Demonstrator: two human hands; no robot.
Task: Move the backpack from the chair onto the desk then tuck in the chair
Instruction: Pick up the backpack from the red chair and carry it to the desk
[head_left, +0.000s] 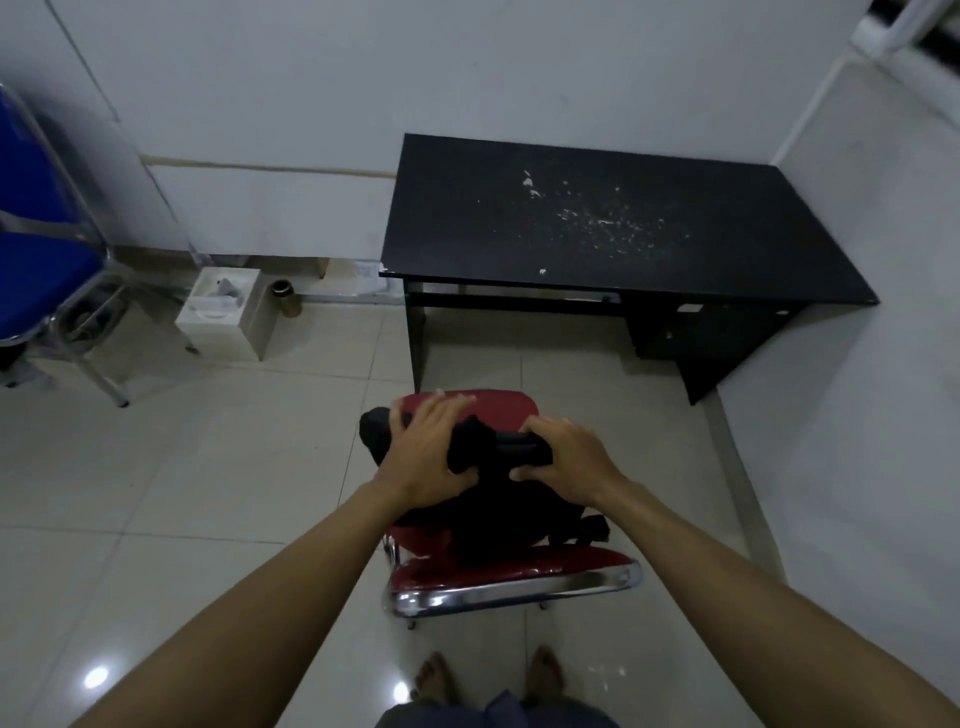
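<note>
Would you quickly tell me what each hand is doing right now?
Left hand: open, palm flat on the backpack.
Right hand: closed on the backpack's top handle.

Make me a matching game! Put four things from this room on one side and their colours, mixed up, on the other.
Things:
1. backpack
2. chair under the backpack
3. chair by the left wall
4. box on the floor

Colours:
A. blue
B. white
C. black
D. red

Pairs: 1-C, 2-D, 3-A, 4-B
</note>
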